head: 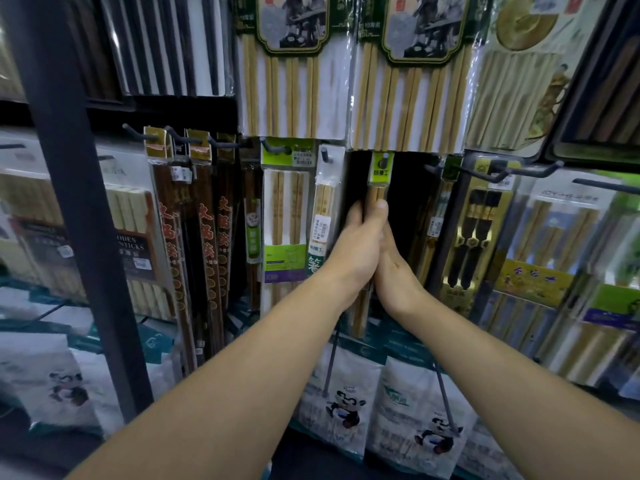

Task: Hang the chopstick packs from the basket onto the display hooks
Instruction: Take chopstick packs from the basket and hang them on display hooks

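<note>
Left hand [360, 249] grips a narrow chopstick pack [375, 194] just below its top, thumb pressed flat on the front and the fingers curled round the far edge. Right hand [396, 275] lies against the pack lower down, touching the left hand; its fingers are hidden behind the left hand, so whether it grasps or only steadies the pack cannot be told.

The pack stands upright in the dark gap between 2 hanging rows, its pale sticks running down past both wrists. Its yellow-green header [381, 168] carries 3 dark characters too blurred to read surely, and a dark hook end [383, 160] shows at the header's hole.

Just left hangs a slim clear pack [323, 202] with a white price sticker and a green foot bearing a large white "箸". Further left, dark red packs [207, 237] show big red characters ending in "筷". A boxed set [135, 244] reads "ODEN" and "STICKS" in white letters. Above, 2 wide packs [294, 81] have green-framed pictures. Below the arms stand white bags [346, 407] printed with pandas.
</note>
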The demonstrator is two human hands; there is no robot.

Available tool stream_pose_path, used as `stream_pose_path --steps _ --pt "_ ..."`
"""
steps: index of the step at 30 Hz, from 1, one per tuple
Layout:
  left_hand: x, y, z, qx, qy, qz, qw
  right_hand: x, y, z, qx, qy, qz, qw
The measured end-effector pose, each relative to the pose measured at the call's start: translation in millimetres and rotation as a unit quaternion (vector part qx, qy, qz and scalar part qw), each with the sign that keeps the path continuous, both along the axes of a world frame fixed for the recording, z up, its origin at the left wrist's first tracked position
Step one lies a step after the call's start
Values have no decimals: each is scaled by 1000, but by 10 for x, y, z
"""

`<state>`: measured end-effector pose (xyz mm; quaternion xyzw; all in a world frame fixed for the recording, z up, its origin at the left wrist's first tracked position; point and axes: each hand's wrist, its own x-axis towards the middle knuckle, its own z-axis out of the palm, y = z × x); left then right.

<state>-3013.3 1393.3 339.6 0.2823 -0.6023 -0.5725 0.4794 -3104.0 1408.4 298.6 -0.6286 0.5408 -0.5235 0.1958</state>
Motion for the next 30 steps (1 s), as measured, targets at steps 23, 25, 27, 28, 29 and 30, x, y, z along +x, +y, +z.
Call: stream_pose_path --steps 23,25,27,28,29,30 --pt "1716 1686 -3555 173 -528 169 815 316 2462 -3391 467 217 50 856" --pt "1898 1824 -3830 228 -537 152 798 345 2559 -3769 506 214 67 833" --pt "2020 1960 -4056 264 -524 115 801 378 2641 -4086 534 222 86 811" --pt "2050 2021 -4129 272 -509 99 811 395 2678 -4211 545 229 91 802" --pt "2063 2068 -4183 273 -491 94 822 408 2704 -4317 548 231 90 799" --pt "2067 2099 -4218 274 -476 98 830 425 2718 -4404 546 232 87 800"
